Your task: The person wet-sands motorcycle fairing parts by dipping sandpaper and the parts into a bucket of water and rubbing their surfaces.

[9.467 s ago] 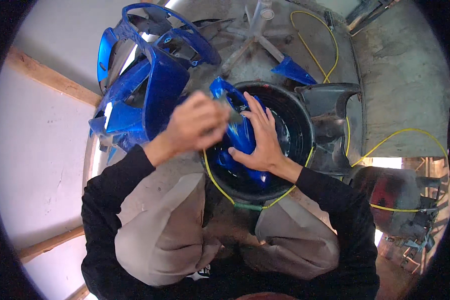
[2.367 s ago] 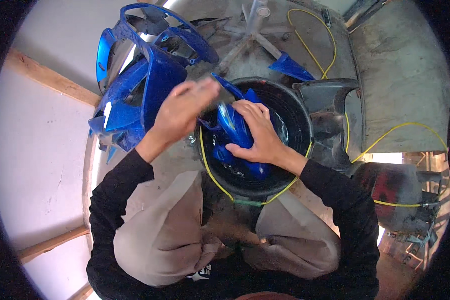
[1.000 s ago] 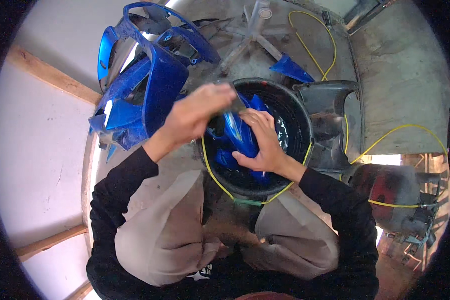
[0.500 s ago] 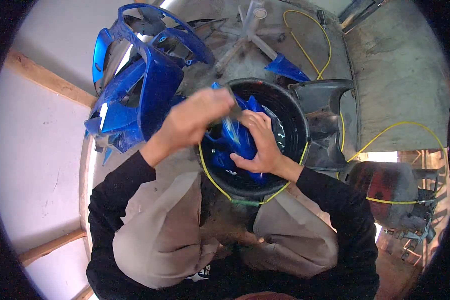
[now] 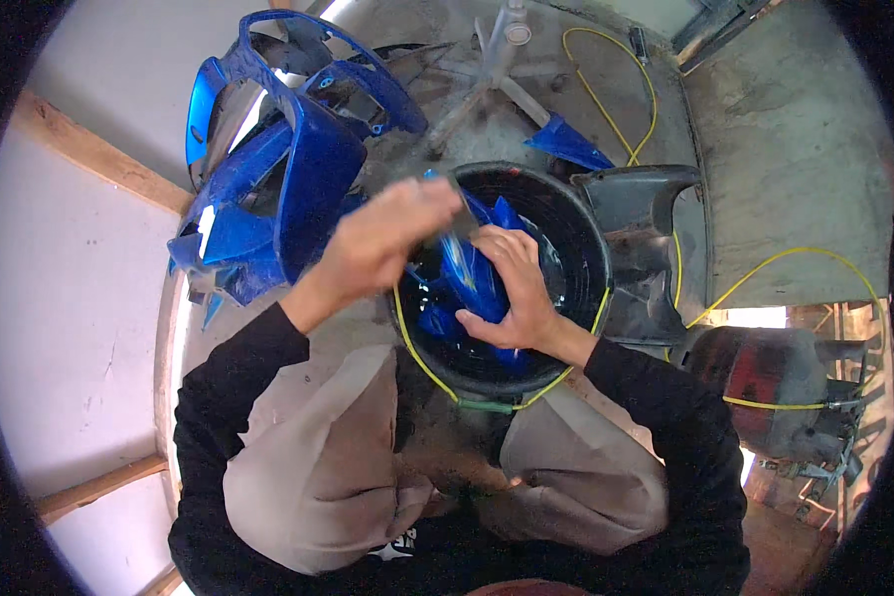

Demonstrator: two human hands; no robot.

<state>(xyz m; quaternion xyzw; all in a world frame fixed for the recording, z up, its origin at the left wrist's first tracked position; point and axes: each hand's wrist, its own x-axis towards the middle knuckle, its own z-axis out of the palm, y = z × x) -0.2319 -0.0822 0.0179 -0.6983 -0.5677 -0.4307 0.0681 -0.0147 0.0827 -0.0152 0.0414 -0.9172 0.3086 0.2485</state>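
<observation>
While the left hand [image 5: 392,233] is showing blurred, its fingers apparently gripping a dark pad [image 5: 465,222] against the blue panel [image 5: 477,285], the right hand [image 5: 522,283] is clamping that panel, fingers over it, thumb alongside. Panel position: leaning within the mouth of the black bucket [image 5: 593,248]; a pale streak [image 5: 458,260] is showing near the pad, wear or glare, I cannot tell. Rubbing: seemingly under way, unfinished; the extent left is not showing. Blue fairing [image 5: 323,184], one: standing to the left, unhandled. Small blue piece [image 5: 569,142], one: lying beyond the bucket, likewise unhandled.
</observation>
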